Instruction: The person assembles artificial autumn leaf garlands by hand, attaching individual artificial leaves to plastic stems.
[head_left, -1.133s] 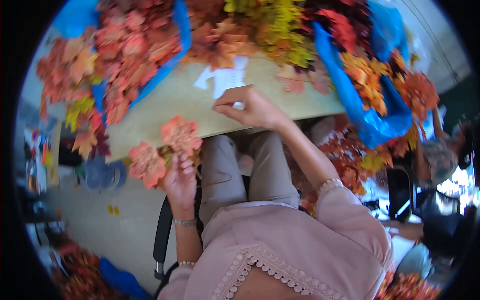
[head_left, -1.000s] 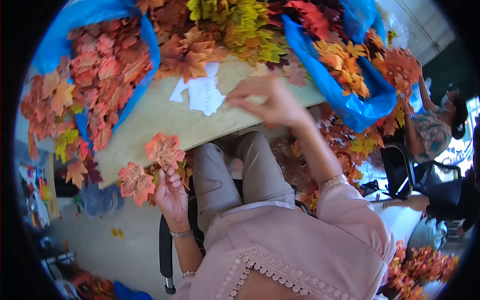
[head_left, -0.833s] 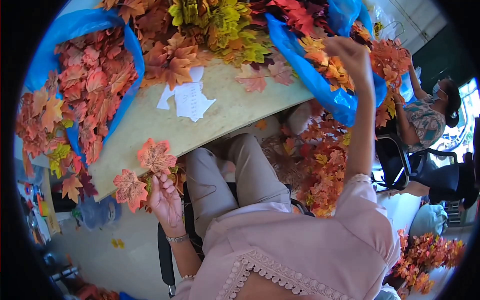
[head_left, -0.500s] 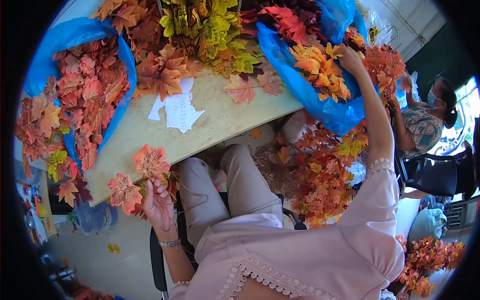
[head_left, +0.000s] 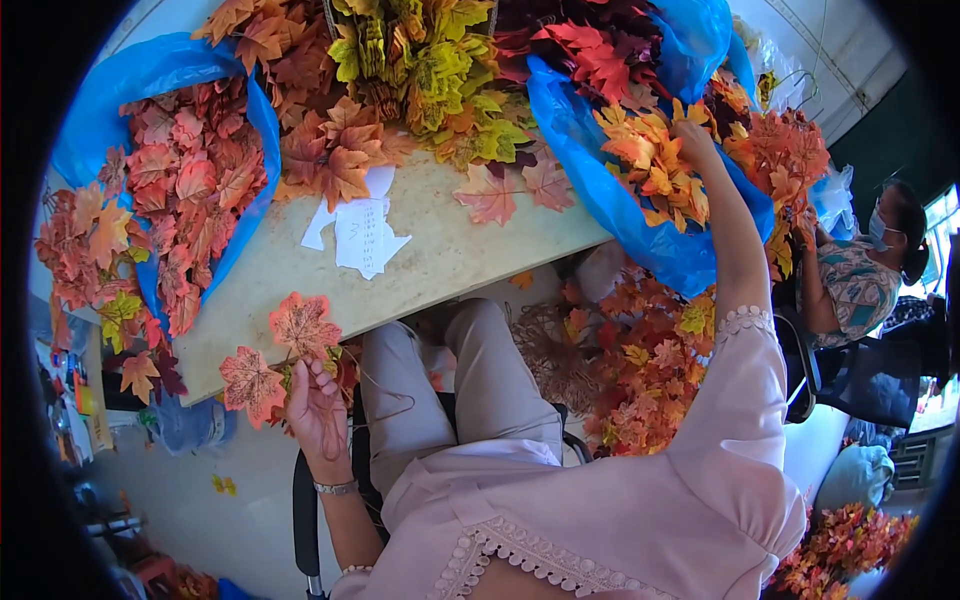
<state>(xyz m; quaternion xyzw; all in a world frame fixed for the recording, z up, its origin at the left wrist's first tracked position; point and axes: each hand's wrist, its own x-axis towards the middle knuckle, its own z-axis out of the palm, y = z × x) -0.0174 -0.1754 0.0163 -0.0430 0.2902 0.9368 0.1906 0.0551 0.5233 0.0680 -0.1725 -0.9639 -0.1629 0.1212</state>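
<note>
My left hand [head_left: 318, 412] is closed in a pinch on a garland of artificial maple leaves, low by the table's near left edge. Two pinkish-red leaves [head_left: 303, 327] with dark veins fan out from its fingertips, and a thin brown cord [head_left: 395, 400] trails over my lap. At the far right, my right hand [head_left: 697, 147] reaches into a pile of orange-yellow artificial maple leaves [head_left: 650, 165] in a blue plastic bag [head_left: 590, 190]. Its fingertips are hidden among the leaves, so I cannot see whether they grip one.
On the pale table [head_left: 430, 240] lie torn white paper [head_left: 362, 238], green leaves [head_left: 430, 90] and brown-orange leaves [head_left: 335, 150]. A second blue bag [head_left: 120, 75] of coral leaves [head_left: 195, 180] stands left. Leaf garlands [head_left: 650, 370] hang below the right bag. A co-worker [head_left: 870, 265] sits at right.
My right hand has moved slightly down and deeper into the orange-yellow leaves; before, its fingertips showed at a yellow leaf. My left hand stays put. The whole view has shifted slightly.
</note>
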